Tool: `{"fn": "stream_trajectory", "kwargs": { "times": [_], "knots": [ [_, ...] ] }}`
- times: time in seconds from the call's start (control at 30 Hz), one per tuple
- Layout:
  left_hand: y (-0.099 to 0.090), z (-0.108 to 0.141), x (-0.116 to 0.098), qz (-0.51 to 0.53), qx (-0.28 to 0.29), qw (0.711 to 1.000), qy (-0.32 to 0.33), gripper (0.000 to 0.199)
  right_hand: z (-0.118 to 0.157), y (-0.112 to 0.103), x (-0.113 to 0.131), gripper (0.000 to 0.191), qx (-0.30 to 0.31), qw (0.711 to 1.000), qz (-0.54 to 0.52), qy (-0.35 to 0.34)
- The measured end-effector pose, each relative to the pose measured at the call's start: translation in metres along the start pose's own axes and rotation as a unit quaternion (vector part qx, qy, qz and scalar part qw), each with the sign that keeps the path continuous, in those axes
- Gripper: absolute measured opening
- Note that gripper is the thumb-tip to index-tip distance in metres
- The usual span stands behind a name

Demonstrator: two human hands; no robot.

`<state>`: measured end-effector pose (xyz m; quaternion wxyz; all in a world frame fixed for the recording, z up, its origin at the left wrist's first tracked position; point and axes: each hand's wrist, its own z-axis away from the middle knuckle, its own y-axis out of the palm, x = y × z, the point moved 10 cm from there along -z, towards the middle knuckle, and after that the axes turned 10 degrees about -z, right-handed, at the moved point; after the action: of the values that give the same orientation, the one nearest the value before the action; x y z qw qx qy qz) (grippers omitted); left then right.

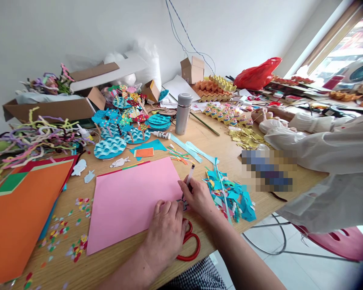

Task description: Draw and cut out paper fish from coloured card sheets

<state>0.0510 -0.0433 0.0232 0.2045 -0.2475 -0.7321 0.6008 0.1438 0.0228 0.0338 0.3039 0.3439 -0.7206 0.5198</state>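
Observation:
My right hand (199, 197) grips a pen (190, 174) with a clear barrel and a dark cap end. Its tip is down at the right edge of a pink sheet of paper (130, 201), where dark drawn lines (185, 204) show between my hands. My left hand (167, 225) presses on the paper's lower right corner, fingers bent and close together, holding it down. Red-handled scissors (194, 247) lie partly under my left hand, their blades hidden.
Blue paper scraps (230, 193) lie to the right, orange sheets (27, 213) and confetti (77, 247) to the left. Behind are white fish cutouts (119, 162), a glue bottle (161, 135), a steel thermos (183, 114) and blue paper crafts (109, 148). A co-worker's sleeve (305, 137) reaches in at right.

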Motion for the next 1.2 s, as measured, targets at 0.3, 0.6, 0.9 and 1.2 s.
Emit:
{"fn": "stream_trajectory", "kwargs": {
  "times": [0.3,0.6,0.9,1.2],
  "knots": [
    [0.002,-0.003,0.001,0.011,0.007,1.000,0.001,0.032,0.001,0.000,0.000,0.028,0.010,1.000,-0.014,0.001],
    [-0.002,-0.003,0.001,0.025,0.008,1.000,0.002,0.032,0.011,-0.010,-0.002,0.027,0.032,0.998,-0.056,0.009],
    [-0.001,-0.003,0.000,0.009,0.000,1.000,0.003,0.033,0.012,-0.011,-0.011,0.027,-0.013,0.998,-0.058,0.002],
    [-0.005,-0.002,-0.001,0.009,0.003,1.000,0.003,0.033,0.013,-0.013,-0.008,0.028,-0.019,0.998,-0.051,-0.008]
  ]
}}
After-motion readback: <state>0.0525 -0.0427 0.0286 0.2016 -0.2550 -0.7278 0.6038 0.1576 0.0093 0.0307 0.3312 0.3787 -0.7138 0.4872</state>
